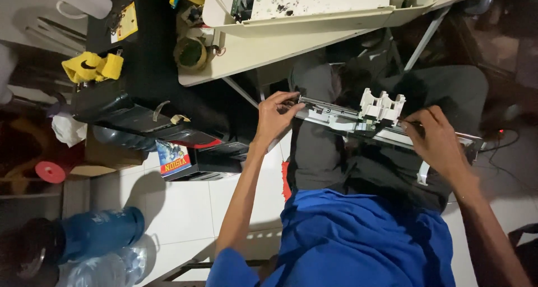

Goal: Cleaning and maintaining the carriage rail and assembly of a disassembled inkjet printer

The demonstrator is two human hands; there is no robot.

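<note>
A long metal rail [336, 116] with a white plastic carriage [381, 106] lies across the person's lap, below the surface's near edge. The left hand [274, 118] grips the rail's left end, fingers curled around it. The right hand [440, 141] pinches the rail beside the carriage.

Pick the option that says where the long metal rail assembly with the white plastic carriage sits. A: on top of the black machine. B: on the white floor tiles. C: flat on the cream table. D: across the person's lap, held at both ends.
D: the metal rail assembly lies across the dark-trousered lap, with the left hand at one end and the right hand near its white carriage.
</note>
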